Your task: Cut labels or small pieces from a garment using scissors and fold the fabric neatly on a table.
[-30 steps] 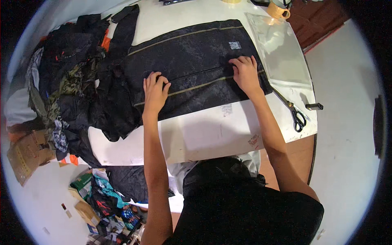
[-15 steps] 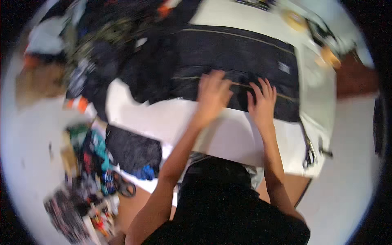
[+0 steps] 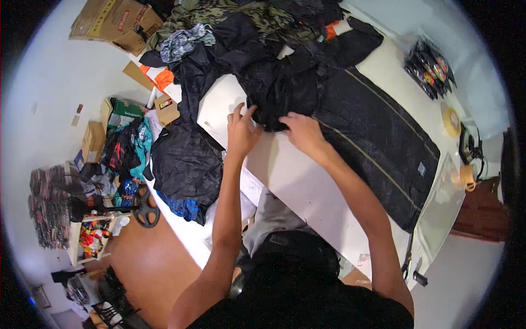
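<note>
Cloth (image 3: 279,93), black and bunched, lies on the white table (image 3: 290,175) just beyond both hands, its nearest folds close to their fingertips. The left hand (image 3: 243,134) is at the left side of these folds, over bare table, its fingers parted and loosely curled, with nothing seen between them. The right hand (image 3: 306,134) has its fingertips at the near edge of the folds; its fingers are partly bent, and I cannot tell whether they pinch the material. To the right of that hand, a flat dark panel (image 3: 375,131) with two tan stripes spreads beside the forearm. Camouflage cloth (image 3: 263,21) lies heaped behind the folds, while a tape roll (image 3: 451,122) sits near the panel's outer end, well apart from both hands
</note>
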The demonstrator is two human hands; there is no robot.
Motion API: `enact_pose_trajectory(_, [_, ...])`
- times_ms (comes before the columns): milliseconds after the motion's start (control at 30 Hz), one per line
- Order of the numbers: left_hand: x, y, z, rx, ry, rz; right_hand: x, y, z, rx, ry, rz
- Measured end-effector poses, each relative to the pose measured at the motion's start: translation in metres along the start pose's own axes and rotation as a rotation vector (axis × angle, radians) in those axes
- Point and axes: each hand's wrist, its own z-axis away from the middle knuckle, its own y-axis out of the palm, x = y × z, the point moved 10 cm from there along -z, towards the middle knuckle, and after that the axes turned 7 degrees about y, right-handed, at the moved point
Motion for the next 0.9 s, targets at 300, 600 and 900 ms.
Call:
enact_pose_trajectory(300, [-0.003, 0.011, -0.096, 0.137, 0.238, 0.379, -0.201, -0.221, -0.165, -0.456, 0.162, -0.805])
enact_pose_trajectory(600, [0.058, 0.042, -0.116, 0.197, 0.151, 0.081, -0.055, -0.082, 0.003, -0.377, -0.098, -0.091])
enact_pose_trajectory(900, [0.060, 0.013, -0.101, 0.041, 0.409, -0.122, -0.050, -0.014, 0.076, -0.110, 0.046, 0.110])
